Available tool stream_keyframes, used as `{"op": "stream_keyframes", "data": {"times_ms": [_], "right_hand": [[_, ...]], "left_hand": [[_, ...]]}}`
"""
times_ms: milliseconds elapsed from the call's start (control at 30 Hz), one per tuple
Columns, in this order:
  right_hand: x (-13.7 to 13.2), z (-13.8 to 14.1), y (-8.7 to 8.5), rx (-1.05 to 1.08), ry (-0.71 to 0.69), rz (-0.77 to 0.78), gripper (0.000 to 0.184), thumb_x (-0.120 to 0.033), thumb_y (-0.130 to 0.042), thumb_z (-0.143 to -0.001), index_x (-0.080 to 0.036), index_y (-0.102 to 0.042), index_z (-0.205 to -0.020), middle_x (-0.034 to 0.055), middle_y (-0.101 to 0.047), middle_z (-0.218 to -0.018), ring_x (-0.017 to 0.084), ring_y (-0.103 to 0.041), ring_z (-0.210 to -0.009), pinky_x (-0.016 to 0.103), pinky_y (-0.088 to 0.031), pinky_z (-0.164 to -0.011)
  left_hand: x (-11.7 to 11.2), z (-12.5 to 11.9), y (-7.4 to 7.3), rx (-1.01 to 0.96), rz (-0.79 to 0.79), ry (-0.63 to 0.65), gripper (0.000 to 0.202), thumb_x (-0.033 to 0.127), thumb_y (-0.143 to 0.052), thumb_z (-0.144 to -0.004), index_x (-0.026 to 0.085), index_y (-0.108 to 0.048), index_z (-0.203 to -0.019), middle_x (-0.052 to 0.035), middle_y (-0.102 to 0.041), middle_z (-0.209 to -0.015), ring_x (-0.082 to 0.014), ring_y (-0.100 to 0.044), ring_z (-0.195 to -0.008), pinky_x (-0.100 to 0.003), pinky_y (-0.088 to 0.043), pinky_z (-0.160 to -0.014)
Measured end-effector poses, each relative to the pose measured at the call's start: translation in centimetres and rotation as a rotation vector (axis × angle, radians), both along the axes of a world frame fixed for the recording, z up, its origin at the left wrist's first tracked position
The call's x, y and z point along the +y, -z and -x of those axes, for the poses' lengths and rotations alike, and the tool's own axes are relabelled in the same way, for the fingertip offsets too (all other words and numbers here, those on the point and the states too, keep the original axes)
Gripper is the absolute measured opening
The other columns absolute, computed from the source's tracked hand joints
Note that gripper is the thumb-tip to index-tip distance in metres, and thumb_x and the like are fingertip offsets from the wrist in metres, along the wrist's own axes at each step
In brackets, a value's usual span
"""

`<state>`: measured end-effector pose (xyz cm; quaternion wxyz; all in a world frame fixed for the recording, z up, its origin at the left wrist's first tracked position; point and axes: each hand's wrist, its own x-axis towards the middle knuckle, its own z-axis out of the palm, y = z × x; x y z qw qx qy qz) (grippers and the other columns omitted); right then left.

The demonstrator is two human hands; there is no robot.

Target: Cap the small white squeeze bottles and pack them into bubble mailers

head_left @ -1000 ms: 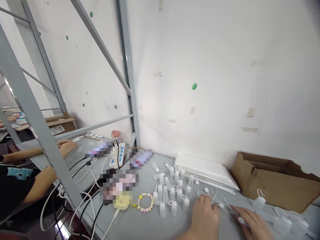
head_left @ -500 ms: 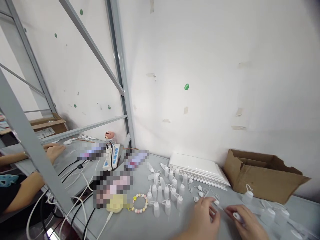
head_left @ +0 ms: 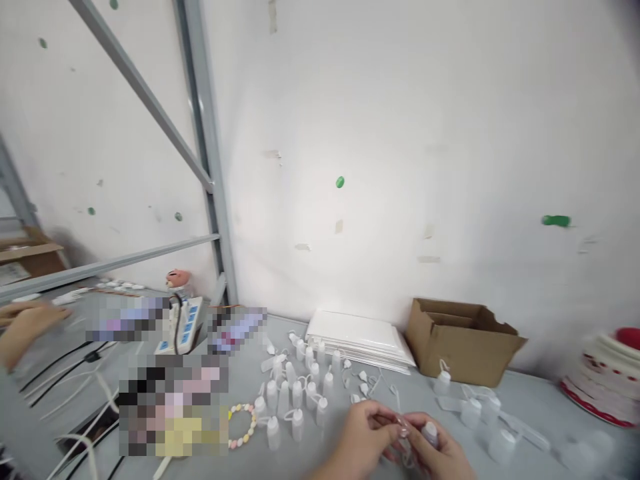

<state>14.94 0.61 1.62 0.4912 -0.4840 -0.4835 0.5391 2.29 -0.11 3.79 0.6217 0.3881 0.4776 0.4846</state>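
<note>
Smooth grey tabletop (head_left: pixel 280 463) underlies left grip (head_left: pixel 367 430), pinching clear plastic (head_left: pixel 403 429), and right grip (head_left: pixel 443 452), curled round a bottle (head_left: pixel 431 433).

Between my left fingers (head_left: pixel 385 435) and right fingers (head_left: pixel 423 453) sits a small clear piece (head_left: pixel 403 431), blurred, while a little translucent white-topped bottle (head_left: pixel 431 433) pokes up from my right fingers' curl.

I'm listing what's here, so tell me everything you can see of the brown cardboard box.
The brown cardboard box stands upright on the gray tabletop, near the wall and right of the white stack. Its top is open, its upper edge uneven, one corner jutting rightward. A small bottle stands before it; contact is unclear. Contents aren't visible.
</note>
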Motion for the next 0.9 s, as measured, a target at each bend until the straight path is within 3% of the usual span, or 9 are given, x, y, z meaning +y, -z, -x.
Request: {"op": "stream_keyframes", "data": {"times_ms": [200, 333, 433, 533, 600, 767, 900], "right_hand": [[0.3, 0.0, -0.2, 0.229, -0.051, 0.103, 0.04, -0.048, -0.077, -0.047, -0.013, -0.064, -0.063, -0.0025, -0.055, -0.044, 0.01, -0.044, -0.041, 0.023, -0.033, -0.044], [0.0, -0.1, -1.1, 0.27, -0.054, 0.087, 0.037, -0.044, -0.076, -0.053, -0.013, -0.066, -0.072, 0.0004, -0.063, -0.058, 0.01, -0.05, -0.047, 0.023, -0.038, -0.049], [0.0, -0.2, -1.2, 0.216, -0.073, 0.073, 0.045, -0.05, -0.074, -0.053, -0.014, -0.065, -0.078, -0.0007, -0.062, -0.058, 0.011, -0.051, -0.045, 0.024, -0.039, -0.049], [0.1, -0.3, -1.0, 0.061, -0.046, 0.047, 0.045, -0.057, -0.066, -0.059, -0.016, -0.061, -0.076, -0.0085, -0.046, -0.038, 0.008, -0.037, -0.033, 0.021, -0.031, -0.038], [0.0, -0.3, -1.1, -0.046, -0.013, 0.029, 0.04, -0.054, -0.063, -0.062, -0.017, -0.058, -0.075, -0.0111, -0.037, -0.036, 0.007, -0.033, -0.033, 0.02, -0.028, -0.037], [-1.0, -0.1, -1.7, -0.127, -0.064, -0.061, 0.032, -0.042, -0.066, -0.062, -0.017, -0.061, -0.082, -0.0021, -0.057, -0.065, 0.014, -0.052, -0.061, 0.024, -0.042, -0.056], [-1.7, 0.3, -2.4, -0.182, -0.24, -0.068, 0.031, -0.042, -0.057, -0.071, -0.018, -0.063, -0.09, -0.0016, -0.059, -0.064, 0.013, -0.05, -0.053, 0.022, -0.04, -0.047]], "left_hand": [[0.3, 0.0, 0.3, -0.013, -0.005, -0.011, 0.041, 0.044, -0.077, -0.038, 0.014, -0.062, -0.062, 0.0019, -0.063, -0.051, -0.0143, -0.059, -0.048, -0.027, -0.045, -0.051], [0.7, 0.5, 0.4, -0.024, 0.008, -0.05, 0.041, 0.047, -0.077, -0.036, 0.015, -0.064, -0.058, 0.0006, -0.065, -0.052, -0.0159, -0.06, -0.051, -0.031, -0.048, -0.058], [1.0, 1.0, 0.5, -0.027, 0.016, -0.088, 0.043, 0.048, -0.077, -0.036, 0.014, -0.065, -0.06, -0.0006, -0.066, -0.053, -0.0166, -0.062, -0.054, -0.03, -0.049, -0.057], [1.2, 1.4, 0.6, -0.031, 0.022, -0.135, 0.045, 0.051, -0.076, -0.037, 0.015, -0.066, -0.063, -0.001, -0.068, -0.058, -0.0165, -0.064, -0.056, -0.028, -0.048, -0.058], [1.2, 1.6, 0.4, -0.028, 0.019, -0.155, 0.045, 0.051, -0.075, -0.039, 0.015, -0.067, -0.065, -0.002, -0.069, -0.062, -0.0161, -0.064, -0.058, -0.027, -0.048, -0.059], [1.0, 1.9, -0.3, -0.007, -0.003, -0.169, 0.042, 0.047, -0.076, -0.041, 0.016, -0.07, -0.067, -0.0033, -0.071, -0.064, -0.0165, -0.065, -0.059, -0.027, -0.047, -0.06], [0.7, 1.6, -0.6, 0.01, -0.063, -0.176, 0.037, 0.045, -0.075, -0.043, 0.017, -0.069, -0.066, -0.0016, -0.07, -0.059, -0.0168, -0.063, -0.055, -0.028, -0.048, -0.057]]}}
